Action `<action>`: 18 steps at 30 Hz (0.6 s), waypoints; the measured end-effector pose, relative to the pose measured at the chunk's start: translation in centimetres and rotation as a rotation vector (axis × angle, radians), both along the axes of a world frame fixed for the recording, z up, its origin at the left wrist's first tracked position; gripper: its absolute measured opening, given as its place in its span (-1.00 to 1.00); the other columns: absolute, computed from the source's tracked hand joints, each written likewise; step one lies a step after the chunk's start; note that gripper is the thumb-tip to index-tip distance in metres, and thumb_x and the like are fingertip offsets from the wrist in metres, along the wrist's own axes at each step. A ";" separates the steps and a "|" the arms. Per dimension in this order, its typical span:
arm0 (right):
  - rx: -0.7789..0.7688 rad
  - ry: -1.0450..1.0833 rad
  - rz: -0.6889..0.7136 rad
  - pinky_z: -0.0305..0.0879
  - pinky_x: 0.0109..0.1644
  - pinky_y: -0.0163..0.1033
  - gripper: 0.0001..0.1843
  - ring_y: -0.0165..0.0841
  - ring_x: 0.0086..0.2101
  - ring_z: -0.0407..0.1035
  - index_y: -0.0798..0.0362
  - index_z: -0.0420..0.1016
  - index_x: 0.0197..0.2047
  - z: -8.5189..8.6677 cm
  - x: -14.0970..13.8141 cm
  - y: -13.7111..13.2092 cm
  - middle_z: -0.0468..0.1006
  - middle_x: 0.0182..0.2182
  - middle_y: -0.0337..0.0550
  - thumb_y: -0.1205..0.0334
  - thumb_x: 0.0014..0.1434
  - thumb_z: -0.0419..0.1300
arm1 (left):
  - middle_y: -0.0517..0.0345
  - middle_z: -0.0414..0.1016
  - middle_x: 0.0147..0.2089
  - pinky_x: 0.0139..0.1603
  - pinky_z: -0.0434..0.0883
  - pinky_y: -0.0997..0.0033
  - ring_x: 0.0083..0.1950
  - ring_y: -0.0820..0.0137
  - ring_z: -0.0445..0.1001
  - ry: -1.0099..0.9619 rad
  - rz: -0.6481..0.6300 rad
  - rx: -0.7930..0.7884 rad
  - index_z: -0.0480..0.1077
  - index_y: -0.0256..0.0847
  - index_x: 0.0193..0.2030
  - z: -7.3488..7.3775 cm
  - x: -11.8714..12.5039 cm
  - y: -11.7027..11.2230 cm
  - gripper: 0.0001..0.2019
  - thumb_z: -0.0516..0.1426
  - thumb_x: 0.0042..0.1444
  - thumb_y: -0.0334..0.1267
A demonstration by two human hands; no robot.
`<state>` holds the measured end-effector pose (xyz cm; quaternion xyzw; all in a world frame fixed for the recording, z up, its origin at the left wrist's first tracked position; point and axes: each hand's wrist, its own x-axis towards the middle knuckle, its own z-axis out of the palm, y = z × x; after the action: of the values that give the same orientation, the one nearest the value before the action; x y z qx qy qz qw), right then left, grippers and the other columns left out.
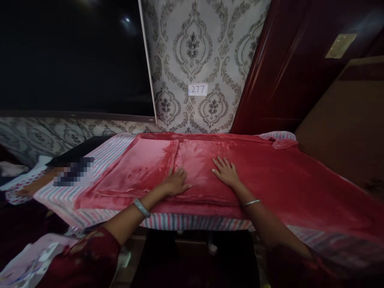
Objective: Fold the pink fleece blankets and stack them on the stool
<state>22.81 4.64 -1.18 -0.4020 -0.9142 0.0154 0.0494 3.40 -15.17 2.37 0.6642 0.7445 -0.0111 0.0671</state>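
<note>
A red plush blanket (288, 180) lies spread over a striped cloth (192, 222). On its left half are two folded red sections side by side: a left folded panel (141, 164) and a right folded panel (201, 184), with a narrow gap between them. My left hand (175, 182) rests on the fabric by that gap, fingers loosely extended. Flat on the right panel lies my right hand (226, 172), its fingers spread. Neither hand grips anything. The blanket's far right corner (285, 143) is turned up.
A large dark screen (75, 60) hangs at the left, its lower edge above the surface. Behind is patterned wallpaper with a paper label (198, 89) reading 277. A dark red wooden panel (270, 72) and a brown box-like panel (348, 120) border the right side.
</note>
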 end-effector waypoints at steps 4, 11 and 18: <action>-0.118 -0.012 -0.026 -0.23 0.43 0.17 -0.35 -0.12 0.43 -0.24 -0.15 -0.10 0.51 1.5 0.0 -1.0 -0.17 0.49 -0.15 -0.11 0.44 -0.18 | -0.19 0.30 0.36 0.47 -0.05 -0.19 0.43 0.08 0.17 0.010 0.016 0.154 0.34 -0.25 0.25 1.0 1.3 -1.6 -0.48 -0.08 0.35 0.05; -0.129 0.033 0.130 -0.20 0.42 0.20 -0.35 -0.09 0.43 -0.23 -0.23 -0.02 0.49 0.7 1.7 -7.6 -0.14 0.48 -0.20 -0.17 0.41 -0.15 | -0.05 0.07 0.50 0.48 0.03 -0.05 0.51 0.16 0.01 0.000 -0.133 0.257 0.13 -0.06 0.44 -2.9 2.6 -4.8 -0.44 0.00 0.34 -0.01; -0.118 0.102 0.121 -0.18 0.43 0.07 -0.40 -0.17 0.41 -0.13 -0.12 0.09 0.46 0.6 3.0 -9.6 0.01 0.45 -0.16 -0.05 0.44 -0.16 | -0.14 0.25 0.41 0.45 0.13 0.01 0.46 0.12 0.16 0.054 0.002 0.291 0.28 -0.18 0.35 -3.0 2.9 -6.0 -0.49 0.04 0.31 -0.09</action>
<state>25.83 -4.95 -0.61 -0.3468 -0.9307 0.0924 0.0710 6.31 -21.19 -0.65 0.6655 0.7405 0.0790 -0.0498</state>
